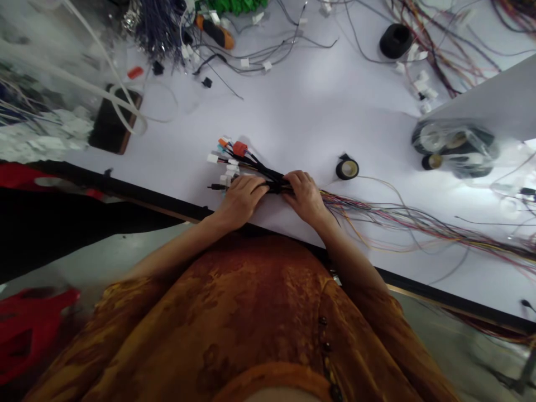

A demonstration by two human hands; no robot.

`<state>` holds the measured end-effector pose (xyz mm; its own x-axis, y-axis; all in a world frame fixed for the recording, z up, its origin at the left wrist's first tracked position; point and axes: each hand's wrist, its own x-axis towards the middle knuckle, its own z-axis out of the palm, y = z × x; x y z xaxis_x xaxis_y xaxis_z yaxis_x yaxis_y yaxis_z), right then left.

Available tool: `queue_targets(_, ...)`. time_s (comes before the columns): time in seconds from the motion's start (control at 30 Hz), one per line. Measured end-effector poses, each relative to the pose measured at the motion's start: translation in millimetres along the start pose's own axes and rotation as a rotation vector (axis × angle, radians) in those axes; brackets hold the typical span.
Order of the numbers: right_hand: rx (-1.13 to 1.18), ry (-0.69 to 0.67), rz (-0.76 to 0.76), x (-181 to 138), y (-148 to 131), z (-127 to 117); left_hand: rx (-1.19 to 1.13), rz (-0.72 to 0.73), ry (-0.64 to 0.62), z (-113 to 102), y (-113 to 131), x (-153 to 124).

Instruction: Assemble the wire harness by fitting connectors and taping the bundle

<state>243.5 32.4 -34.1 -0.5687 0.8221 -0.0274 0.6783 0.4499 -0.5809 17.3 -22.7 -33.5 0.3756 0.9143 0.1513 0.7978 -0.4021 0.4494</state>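
A wire harness [274, 186] lies across the table near its front edge, partly wrapped in black tape. My left hand [243, 196] is closed around its taped branches at the connector end. My right hand [307, 195] grips the bundle a little to the right, where the branches join. Left of my hands stick out white connectors [233, 163], a red connector [240, 148] and an orange connector [223, 143]. Loose coloured wires [377, 207] run from my right hand to the table's right side. Fingers hide part of the taped stretch.
A roll of black tape [347, 168] sits right of my hands. Beyond lie a larger black roll [395, 41], bagged tape rolls [456, 148], an orange-and-black handled tool [215, 32] and several loose wires. A phone [115, 120] is at the left, beside white connectors [54, 134].
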Motion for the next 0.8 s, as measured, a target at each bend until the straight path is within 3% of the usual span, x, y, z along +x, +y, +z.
queue_targets(0.2,0.221,0.028,0.189,20.9,13.2,-6.2,0.000,0.027,0.199,-5.0,7.2,8.8)
queue_targets(0.3,0.270,0.004,0.243,32.4,16.3,-8.4,-0.027,0.098,0.131,0.2,16.5,12.9)
queue_targets(0.5,0.298,0.005,0.315,44.1,22.7,-10.6,0.039,-0.038,-0.070,26.4,0.6,12.4)
queue_targets(0.63,0.391,0.000,0.338,46.9,30.0,-10.4,0.021,-0.055,-0.009,29.7,-4.3,5.9)
queue_targets(0.8,0.409,0.041,0.336,42.8,28.6,-7.7,-0.016,-0.012,-0.014,38.0,23.8,18.3)
